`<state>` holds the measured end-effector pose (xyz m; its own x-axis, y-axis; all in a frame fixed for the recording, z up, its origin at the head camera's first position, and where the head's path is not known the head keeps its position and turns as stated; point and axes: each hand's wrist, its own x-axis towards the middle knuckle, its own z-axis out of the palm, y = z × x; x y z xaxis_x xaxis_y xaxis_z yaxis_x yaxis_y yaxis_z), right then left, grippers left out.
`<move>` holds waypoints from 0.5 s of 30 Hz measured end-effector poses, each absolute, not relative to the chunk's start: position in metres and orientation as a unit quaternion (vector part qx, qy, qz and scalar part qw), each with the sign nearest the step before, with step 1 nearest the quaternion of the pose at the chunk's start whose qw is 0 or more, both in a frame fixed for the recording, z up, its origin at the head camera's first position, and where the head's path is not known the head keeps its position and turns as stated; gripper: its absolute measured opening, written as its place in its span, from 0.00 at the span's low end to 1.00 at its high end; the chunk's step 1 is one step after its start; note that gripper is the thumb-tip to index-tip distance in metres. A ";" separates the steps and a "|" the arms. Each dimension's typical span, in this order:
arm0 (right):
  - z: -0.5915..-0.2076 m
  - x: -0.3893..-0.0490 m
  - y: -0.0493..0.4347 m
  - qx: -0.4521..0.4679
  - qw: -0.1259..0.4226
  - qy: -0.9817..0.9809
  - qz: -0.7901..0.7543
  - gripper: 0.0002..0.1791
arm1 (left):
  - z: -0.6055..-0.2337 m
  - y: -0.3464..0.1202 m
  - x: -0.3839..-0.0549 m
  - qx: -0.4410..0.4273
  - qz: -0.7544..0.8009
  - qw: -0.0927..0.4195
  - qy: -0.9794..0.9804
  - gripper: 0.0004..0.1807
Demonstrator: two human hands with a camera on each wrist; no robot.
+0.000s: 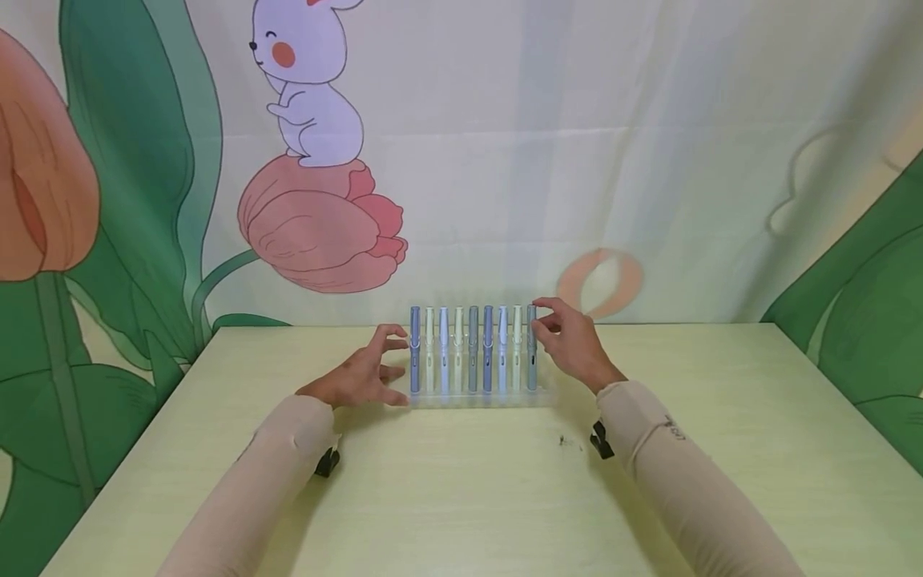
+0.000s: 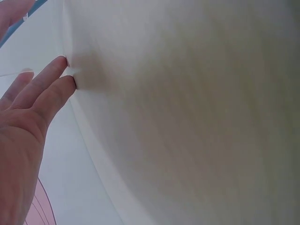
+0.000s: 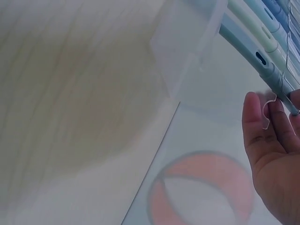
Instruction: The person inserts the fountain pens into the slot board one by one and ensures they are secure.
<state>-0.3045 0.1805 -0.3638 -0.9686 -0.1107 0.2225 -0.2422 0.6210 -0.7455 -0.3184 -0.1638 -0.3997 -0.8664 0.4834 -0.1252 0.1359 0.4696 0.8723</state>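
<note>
A row of several pens (image 1: 473, 369) in blue, pale green, light blue and grey-green stands upright in a clear plastic stand (image 1: 476, 400) near the back of the table. At the row's right end my right hand (image 1: 574, 340) pinches the upper part of the grey-green pen (image 1: 532, 373) between thumb and fingers. The right wrist view shows this same pen (image 3: 246, 44) with its foot at the clear stand (image 3: 183, 42). My left hand (image 1: 360, 377) is beside the row's left end, fingers spread and slightly bent, nearest the blue pen (image 1: 414, 361). It holds nothing.
The pale wood-grain table (image 1: 461, 489) runs back to a printed curtain (image 1: 490, 160) close behind the pens. A few small dark specks (image 1: 566, 441) lie on the tabletop right of centre, in front of the stand.
</note>
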 end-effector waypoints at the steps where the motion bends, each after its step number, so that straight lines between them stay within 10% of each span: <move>1: -0.364 -0.304 0.180 0.099 0.079 -0.896 0.425 0.23 | -0.399 -0.164 -0.318 0.184 0.481 0.182 0.837 0.55; 15: -0.362 -0.298 0.187 0.111 0.099 -0.899 0.412 0.25 | -0.401 -0.166 -0.315 0.169 0.484 0.180 0.839 0.57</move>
<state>-0.2982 0.1866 -0.3624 -0.9557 -0.1175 0.2699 -0.2811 0.6366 -0.7181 -0.3152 -0.1665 -0.4013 -0.8780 0.4579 -0.1393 0.1088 0.4744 0.8735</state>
